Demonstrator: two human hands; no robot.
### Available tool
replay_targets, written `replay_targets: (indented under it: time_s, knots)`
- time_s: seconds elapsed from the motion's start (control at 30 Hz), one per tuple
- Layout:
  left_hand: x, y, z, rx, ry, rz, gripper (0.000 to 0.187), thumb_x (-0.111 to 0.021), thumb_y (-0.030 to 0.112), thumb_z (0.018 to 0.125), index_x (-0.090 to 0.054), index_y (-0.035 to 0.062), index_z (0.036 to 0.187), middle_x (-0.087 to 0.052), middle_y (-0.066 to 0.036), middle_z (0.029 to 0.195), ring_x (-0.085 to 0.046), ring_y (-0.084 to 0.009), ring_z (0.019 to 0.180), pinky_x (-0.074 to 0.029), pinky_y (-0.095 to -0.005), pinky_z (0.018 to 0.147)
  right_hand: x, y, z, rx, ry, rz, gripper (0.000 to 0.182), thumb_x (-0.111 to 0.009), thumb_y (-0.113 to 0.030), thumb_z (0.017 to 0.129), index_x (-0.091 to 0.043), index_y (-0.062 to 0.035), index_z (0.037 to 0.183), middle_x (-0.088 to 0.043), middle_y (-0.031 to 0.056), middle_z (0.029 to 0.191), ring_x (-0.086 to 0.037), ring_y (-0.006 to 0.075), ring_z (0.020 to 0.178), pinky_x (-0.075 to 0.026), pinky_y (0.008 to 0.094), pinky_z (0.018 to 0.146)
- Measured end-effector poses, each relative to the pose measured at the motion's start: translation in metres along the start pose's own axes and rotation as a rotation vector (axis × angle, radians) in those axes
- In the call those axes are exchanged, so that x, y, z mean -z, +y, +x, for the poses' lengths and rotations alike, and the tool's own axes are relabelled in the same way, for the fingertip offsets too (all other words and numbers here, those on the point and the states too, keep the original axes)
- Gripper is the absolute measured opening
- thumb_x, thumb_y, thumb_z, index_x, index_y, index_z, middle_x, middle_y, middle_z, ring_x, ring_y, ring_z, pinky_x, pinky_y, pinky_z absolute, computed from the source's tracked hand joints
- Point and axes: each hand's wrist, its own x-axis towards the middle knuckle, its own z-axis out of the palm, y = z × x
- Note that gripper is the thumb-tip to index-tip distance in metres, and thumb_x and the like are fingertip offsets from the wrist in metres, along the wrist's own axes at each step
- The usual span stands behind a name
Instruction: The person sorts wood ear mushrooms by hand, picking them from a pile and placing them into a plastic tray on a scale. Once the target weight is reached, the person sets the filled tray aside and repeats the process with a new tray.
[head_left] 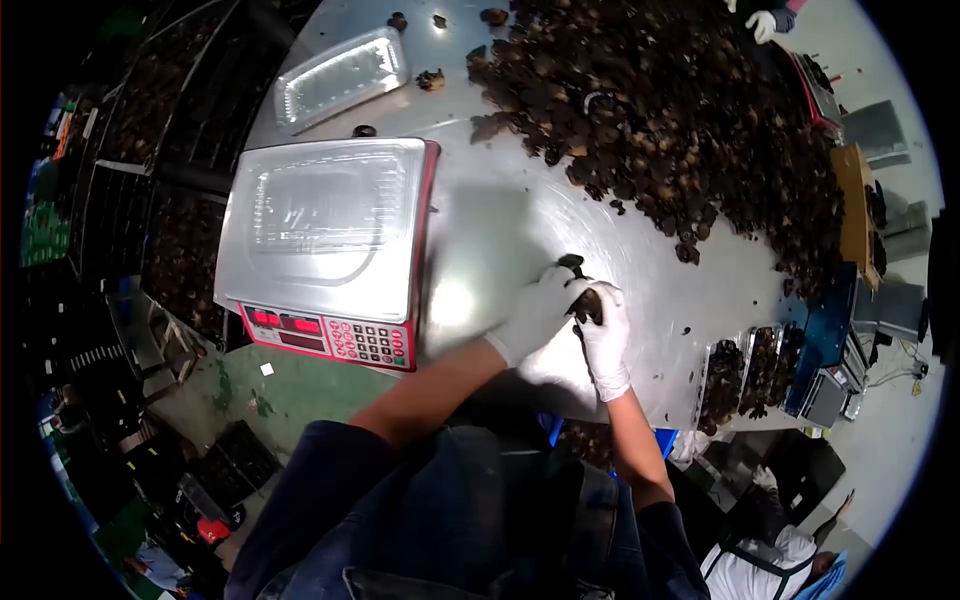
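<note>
My left hand (540, 308) and my right hand (606, 340), both in white gloves, meet above the steel table in front of me. Between them is a dark wood ear mushroom (588, 306), which the right fingers curl around. The left fingers are closed at its near side, partly blurred. Another dark piece (570, 262) shows just beyond the left fingertips. To the left of my hands, a clear plastic tray (325, 205) rests on a red and silver digital scale (372, 343) with lit red digits.
A large heap of wood ear mushrooms (640, 100) covers the far side of the steel table (480, 215). A second clear tray (340, 82) lies beyond the scale. Filled trays (722, 385) stand at right. A co-worker's gloved hand (762, 25) is at the far edge; another person (765, 560) is lower right.
</note>
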Motion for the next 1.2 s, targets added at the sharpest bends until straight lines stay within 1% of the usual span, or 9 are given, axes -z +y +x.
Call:
replay_targets:
  time_s: [0.13,0.2,0.4,0.47,0.6,0.83,0.9,1.0,1.2]
  knots:
    - [0.033,0.022,0.010,-0.061,0.229,0.072,0.043,-0.070,0.008,0.076,-0.058,0.0110,0.118,-0.054,-0.012,0.117,-0.052,-0.0320,0.114,-0.049,-0.0406,0.091,0.007,-0.055,0.019,-0.447,-0.004,0.463,0.042,-0.066,0.011,0.070,-0.063,-0.0028,0.109,-0.061,0.0090,0.103,-0.062,0.0229,0.095,-0.050,0.0306,0.086]
    - [0.074,0.038,0.010,-0.048,0.345,0.151,0.022,-0.062,0.009,0.080,-0.060,0.0106,0.102,-0.056,-0.010,0.106,-0.060,-0.0279,0.100,-0.057,-0.0363,0.073,0.005,-0.081,0.037,-0.102,0.059,0.298,0.042,-0.067,0.013,0.069,-0.063,-0.0037,0.108,-0.061,0.0072,0.100,-0.061,0.0204,0.092,-0.050,0.0290,0.083]
    - [0.232,0.040,-0.040,0.087,0.554,0.201,0.034,-0.070,0.009,0.071,-0.062,0.0089,0.104,-0.058,-0.012,0.101,-0.060,-0.0323,0.096,-0.052,-0.0387,0.078,-0.038,-0.209,0.106,0.411,-0.054,0.127,0.061,-0.065,0.010,0.062,-0.062,-0.0106,0.120,-0.060,0.0132,0.107,-0.061,0.0302,0.101,-0.052,0.0369,0.085]
    - [0.282,0.025,-0.059,0.058,0.594,0.206,0.044,-0.069,0.000,0.064,-0.063,0.0108,0.106,-0.059,-0.013,0.103,-0.060,-0.0351,0.097,-0.051,-0.0391,0.080,-0.069,-0.252,0.121,0.074,-0.325,0.397,0.060,-0.065,0.006,0.062,-0.062,-0.0127,0.119,-0.061,0.0126,0.105,-0.060,0.0315,0.104,-0.051,0.0386,0.088]
    - [0.336,-0.039,-0.081,0.141,0.561,0.305,0.039,-0.066,0.001,0.069,-0.062,0.0083,0.106,-0.057,-0.013,0.097,-0.060,-0.0343,0.093,-0.050,-0.0411,0.079,-0.143,-0.290,0.148,0.390,-0.270,0.155,0.042,-0.070,-0.009,0.069,-0.064,-0.0121,0.111,-0.061,0.0139,0.100,-0.060,0.0315,0.101,-0.051,0.0422,0.079]
    - [0.351,-0.080,-0.102,0.327,0.377,0.406,0.061,-0.076,0.003,0.066,-0.058,0.0098,0.124,-0.054,-0.014,0.118,-0.054,-0.0339,0.111,-0.048,-0.0395,0.095,-0.114,-0.261,0.143,0.500,-0.260,0.023,0.058,-0.075,-0.023,0.074,-0.056,-0.0065,0.126,-0.059,0.0160,0.117,-0.056,0.0325,0.110,-0.040,0.0436,0.103]
    - [0.356,-0.082,-0.106,0.347,0.304,0.372,0.080,-0.080,0.007,0.064,-0.051,0.0098,0.138,-0.049,-0.016,0.135,-0.047,-0.0352,0.125,-0.042,-0.0388,0.106,-0.085,-0.212,0.134,0.114,-0.086,0.267,0.039,-0.072,-0.021,0.081,-0.063,-0.0097,0.117,-0.063,0.0117,0.110,-0.062,0.0315,0.101,-0.051,0.0386,0.087]
    - [0.359,-0.066,-0.109,0.384,0.281,0.509,0.081,-0.079,0.003,0.065,-0.050,0.0096,0.140,-0.045,-0.019,0.142,-0.043,-0.0351,0.131,-0.038,-0.0386,0.110,-0.043,-0.134,0.124,0.064,-0.095,-0.410,0.040,-0.077,-0.027,0.079,-0.068,-0.0072,0.113,-0.064,0.0154,0.110,-0.065,0.0317,0.096,-0.053,0.0360,0.083]
    - [0.354,-0.078,-0.124,0.363,0.546,0.279,0.057,-0.064,-0.002,0.080,-0.054,0.0048,0.136,-0.045,-0.018,0.143,-0.042,-0.0307,0.134,-0.034,-0.0361,0.113,-0.069,-0.085,0.103,-0.050,0.017,0.221,0.024,-0.066,0.003,0.079,-0.071,-0.0040,0.101,-0.066,0.0134,0.097,-0.067,0.0252,0.085,-0.053,0.0314,0.077]
